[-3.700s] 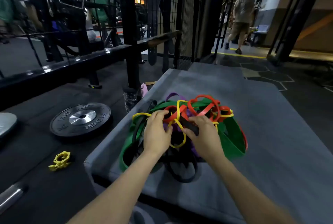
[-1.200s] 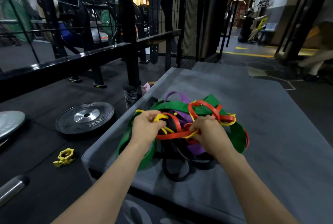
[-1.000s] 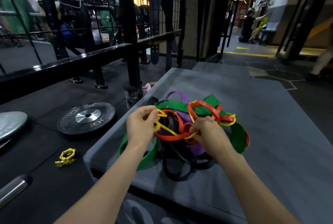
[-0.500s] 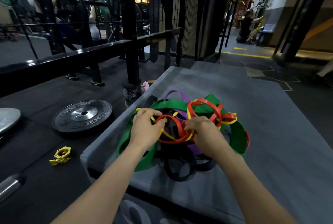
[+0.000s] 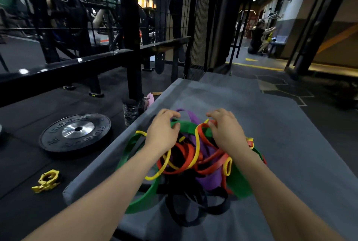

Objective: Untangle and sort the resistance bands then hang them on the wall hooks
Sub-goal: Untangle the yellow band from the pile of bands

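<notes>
Band tangle (image 5: 193, 163) lying on grey mat (image 5: 290, 134), lower centre of frame. Left hand (image 5: 162, 132) gripping green band (image 5: 186, 125); right hand (image 5: 226, 130) pinching red band (image 5: 203, 134). Best easing one loop free slowly, avoiding tightening knots.

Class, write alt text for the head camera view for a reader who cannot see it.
Two bare hands, left hand and right hand, reach into a tangled pile of bands, green, red, yellow, purple and black, on a grey mat. A weight plate lies on the floor, left.
</notes>
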Tool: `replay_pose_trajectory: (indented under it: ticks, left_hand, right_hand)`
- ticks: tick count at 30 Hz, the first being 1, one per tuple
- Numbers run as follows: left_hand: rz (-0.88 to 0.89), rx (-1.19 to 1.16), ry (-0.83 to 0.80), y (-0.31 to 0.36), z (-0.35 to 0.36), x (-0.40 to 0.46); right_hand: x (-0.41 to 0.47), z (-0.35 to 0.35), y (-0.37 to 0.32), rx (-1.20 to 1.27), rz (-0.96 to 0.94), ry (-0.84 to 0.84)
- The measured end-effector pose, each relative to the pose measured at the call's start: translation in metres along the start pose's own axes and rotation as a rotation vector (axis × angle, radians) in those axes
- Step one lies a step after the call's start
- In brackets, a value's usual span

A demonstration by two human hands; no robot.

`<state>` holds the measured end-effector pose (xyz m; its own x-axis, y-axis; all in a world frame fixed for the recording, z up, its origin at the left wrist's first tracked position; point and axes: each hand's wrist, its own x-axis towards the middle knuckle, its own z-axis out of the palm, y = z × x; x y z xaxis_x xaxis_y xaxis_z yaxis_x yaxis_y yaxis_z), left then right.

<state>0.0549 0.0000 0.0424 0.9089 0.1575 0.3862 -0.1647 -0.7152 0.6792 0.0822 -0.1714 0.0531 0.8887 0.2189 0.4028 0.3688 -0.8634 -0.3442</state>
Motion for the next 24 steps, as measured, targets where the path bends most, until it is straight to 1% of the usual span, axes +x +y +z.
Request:
replay_pose_trajectory:
  ticks: [4, 6, 8, 10, 16, 19, 22, 24]
  left_hand:
    - [0.051, 0.218, -0.239, 0.005, 0.020, 0.012]
    - [0.064, 0.334, -0.311, 0.003, 0.027, 0.010]
    - [0.065, 0.391, -0.349, 0.002, 0.027, 0.006]
    - [0.083, 0.396, -0.378, 0.004, 0.021, 0.002]
    - [0.060, 0.282, -0.295, 0.015, -0.002, -0.025]
    - [0.003, 0.217, -0.246, 0.012, -0.003, -0.044]
    - [-0.017, 0.214, -0.167, 0.009, 0.000, -0.055]
    - [-0.018, 0.206, -0.122, 0.009, 0.004, -0.059]
  right_hand:
    - [0.014, 0.010, 0.004, -0.113, -0.021, -0.185]
    - [0.008, 0.013, 0.009, -0.172, -0.011, -0.247]
    - [-0.003, 0.012, 0.013, -0.178, -0.008, -0.254]
    - [-0.015, 0.009, 0.015, -0.165, -0.019, -0.224]
    - [-0.047, 0.003, 0.013, -0.146, -0.041, -0.150]
    - [-0.063, 0.005, 0.014, -0.031, -0.051, -0.084]
    - [-0.077, 0.009, 0.017, 0.059, -0.056, -0.028]
    - [-0.083, 0.007, 0.017, 0.167, -0.028, 0.060]
